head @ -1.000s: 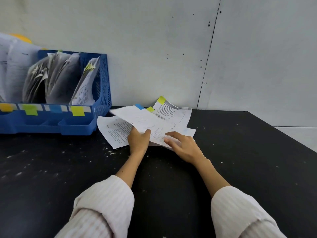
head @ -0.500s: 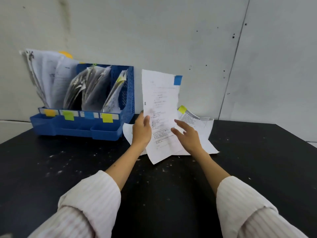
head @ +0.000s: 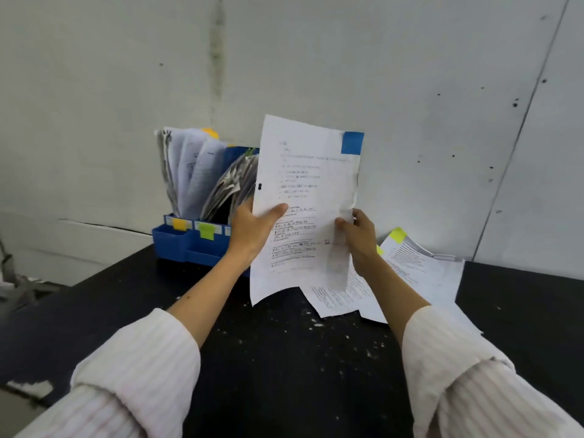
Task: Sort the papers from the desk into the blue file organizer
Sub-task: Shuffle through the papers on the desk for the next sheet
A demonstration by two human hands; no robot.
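Both hands grip one printed sheet (head: pixel 303 197): the left hand (head: pixel 252 227) pinches its left edge with the thumb across the front, and the right hand (head: pixel 360 237) pinches its right edge. It is held upright above the black desk (head: pixel 284 358), long axis near vertical, printed face to the camera, blue tab (head: pixel 352 143) at the top right corner. Beyond lie loose papers (head: pixel 420 270) on the desk, and the blue file organizer (head: pixel 177 245) stands against the wall

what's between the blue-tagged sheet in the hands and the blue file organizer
Nothing visible. The left hand and right hand hold the blue-tagged sheet upright, just in front of the blue file organizer. The sheet hides the organizer's right side, so its blue-labelled slot cannot be seen.
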